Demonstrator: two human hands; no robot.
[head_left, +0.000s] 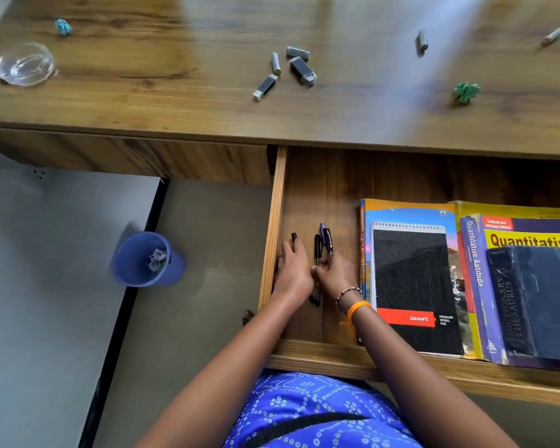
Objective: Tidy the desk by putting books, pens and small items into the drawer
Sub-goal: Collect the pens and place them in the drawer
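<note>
Pens (322,253) lie in the drawer (274,240), between both hands. Right hand (335,273) fingers pinch the barrels; left hand (291,270) fingers cover one pen. Light, stiff, smooth: grip mid-barrel.

Right of my right hand's fingers (332,258), I read "Luxor Premium Spiral Pad" on the black spiral pad (414,286). Farther right, "Quantitative Aptitude" runs on the purple book (476,286), and "Dictionary Thesaurus" on the dark book (537,302) atop it.
</note>
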